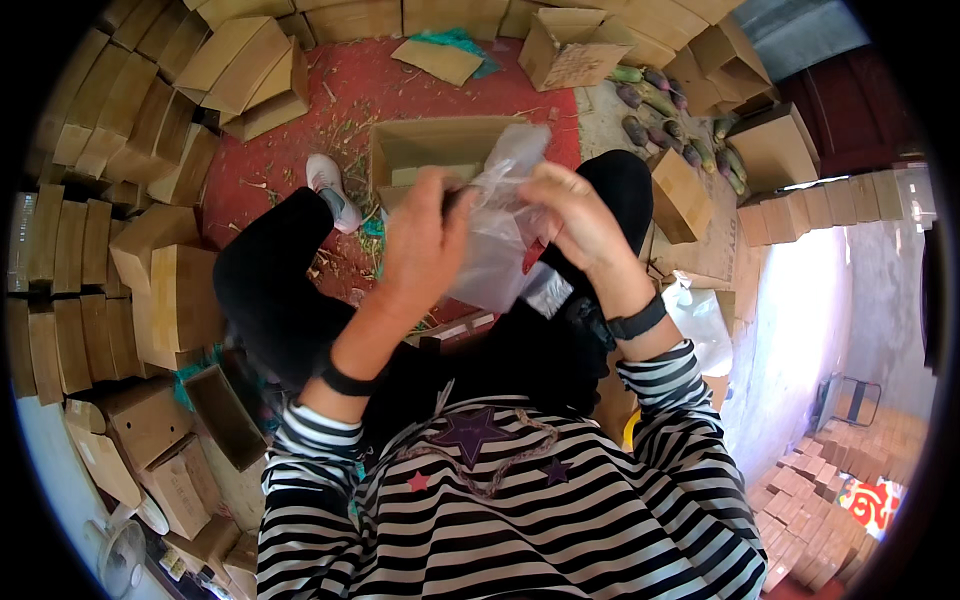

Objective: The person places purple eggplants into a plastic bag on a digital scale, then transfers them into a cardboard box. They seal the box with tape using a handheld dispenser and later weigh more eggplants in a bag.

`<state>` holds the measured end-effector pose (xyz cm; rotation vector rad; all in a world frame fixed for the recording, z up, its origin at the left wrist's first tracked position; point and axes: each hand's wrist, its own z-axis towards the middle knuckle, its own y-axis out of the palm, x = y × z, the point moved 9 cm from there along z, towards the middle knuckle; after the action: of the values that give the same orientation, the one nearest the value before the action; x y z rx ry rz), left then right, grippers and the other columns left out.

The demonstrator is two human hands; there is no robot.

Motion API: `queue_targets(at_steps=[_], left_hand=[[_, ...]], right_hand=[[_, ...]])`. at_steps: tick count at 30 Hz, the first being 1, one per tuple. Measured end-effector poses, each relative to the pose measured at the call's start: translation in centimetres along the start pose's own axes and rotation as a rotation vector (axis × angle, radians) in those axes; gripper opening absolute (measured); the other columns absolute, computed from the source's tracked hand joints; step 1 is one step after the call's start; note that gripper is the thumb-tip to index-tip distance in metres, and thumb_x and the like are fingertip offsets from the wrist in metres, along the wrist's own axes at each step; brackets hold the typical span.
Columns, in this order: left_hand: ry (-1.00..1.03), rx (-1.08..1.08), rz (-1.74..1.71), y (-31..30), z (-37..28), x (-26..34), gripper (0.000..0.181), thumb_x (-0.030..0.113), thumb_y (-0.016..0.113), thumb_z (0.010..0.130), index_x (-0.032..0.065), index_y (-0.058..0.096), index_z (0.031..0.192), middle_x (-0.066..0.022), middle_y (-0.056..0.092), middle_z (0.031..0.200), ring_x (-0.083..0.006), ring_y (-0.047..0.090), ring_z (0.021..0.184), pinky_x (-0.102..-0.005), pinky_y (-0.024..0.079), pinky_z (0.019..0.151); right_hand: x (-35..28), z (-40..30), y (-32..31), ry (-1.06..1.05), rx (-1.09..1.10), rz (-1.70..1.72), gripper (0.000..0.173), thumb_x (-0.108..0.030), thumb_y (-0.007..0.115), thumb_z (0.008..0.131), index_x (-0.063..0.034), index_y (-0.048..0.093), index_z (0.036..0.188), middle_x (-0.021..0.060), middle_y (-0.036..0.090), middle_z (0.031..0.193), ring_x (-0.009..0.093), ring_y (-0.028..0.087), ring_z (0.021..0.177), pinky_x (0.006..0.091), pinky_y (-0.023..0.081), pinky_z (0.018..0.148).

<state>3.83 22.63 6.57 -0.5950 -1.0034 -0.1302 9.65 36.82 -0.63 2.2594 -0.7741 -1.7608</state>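
Note:
Both my hands are raised in front of my lap with a clear plastic bag [491, 262] between them. My left hand [424, 244] pinches the bag's upper left edge, its fingers partly blurred. On the bag's right side, my right hand [574, 214] grips the plastic between thumb and fingers. A bit of red shows at the bag beside the right hand. Just beyond the hands stands an open cardboard box [427, 142] on the red floor, its near side partly hidden by the left hand and the bag. A small shiny plastic packet [547, 291] lies by my right thigh.
Stacked cardboard boxes [82, 232] line the left side, with more along the back. An open carton [574, 52] stands at the back right, near several long purplish-green vegetables [660, 105]. White plastic bags [697, 315] lie right of my right forearm. Dry plant scraps litter the red floor [262, 161].

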Motion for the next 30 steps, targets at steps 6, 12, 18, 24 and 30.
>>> queue_targets(at_steps=[6,12,18,24,30], left_hand=[[0.143,-0.145,0.695,-3.1,0.5,-1.7,0.014,0.004,0.056,0.077,0.0012,0.045,0.084,-0.0180,0.057,0.072,-0.0344,0.058,0.067,-0.0418,0.046,0.060],[-0.238,0.022,1.088,-13.9,1.6,-9.7,0.012,0.010,0.052,0.079,0.0026,0.046,0.087,-0.0185,0.059,0.075,-0.0357,0.060,0.073,-0.0462,0.047,0.063],[-0.031,-0.098,0.643,-8.4,2.3,-4.2,0.069,0.011,0.065,0.067,0.0020,0.037,0.129,-0.0231,0.039,0.129,-0.0375,0.038,0.120,-0.0410,0.034,0.098],[-0.101,-0.068,0.515,-1.9,7.4,-6.8,0.047,0.009,0.056,0.071,0.0005,0.048,0.116,-0.0257,0.056,0.104,-0.0404,0.053,0.097,-0.0440,0.044,0.082],[-0.439,-0.127,0.658,-5.4,7.4,-14.6,0.041,0.007,0.051,0.072,-0.0037,0.051,0.111,-0.0268,0.059,0.096,-0.0406,0.056,0.092,-0.0455,0.044,0.079]], right_hand=[[-4.3,1.6,-4.2,-0.265,0.294,0.205,0.006,-0.005,0.050,0.086,-0.0036,0.052,0.080,0.0090,0.061,0.079,0.018,0.060,0.067,0.0280,0.052,0.058],[-10.3,1.5,-7.5,-0.440,0.459,0.327,0.010,-0.008,0.054,0.085,-0.0068,0.047,0.077,-0.0014,0.042,0.058,0.007,0.038,0.047,0.0204,0.031,0.040],[-12.2,0.9,-0.9,-0.452,0.290,-0.447,0.022,-0.026,0.056,0.088,-0.0059,0.054,0.079,-0.0025,0.049,0.067,0.003,0.044,0.057,0.0184,0.036,0.049],[-10.7,2.7,4.2,-0.418,-0.064,-0.781,0.026,-0.028,0.064,0.081,-0.0050,0.052,0.082,0.0015,0.053,0.067,0.010,0.051,0.061,0.0245,0.038,0.052],[-12.4,4.2,-6.1,-0.467,0.314,-1.772,0.021,-0.011,0.062,0.073,-0.0042,0.053,0.091,0.0154,0.058,0.076,0.029,0.058,0.073,0.0335,0.044,0.066]])
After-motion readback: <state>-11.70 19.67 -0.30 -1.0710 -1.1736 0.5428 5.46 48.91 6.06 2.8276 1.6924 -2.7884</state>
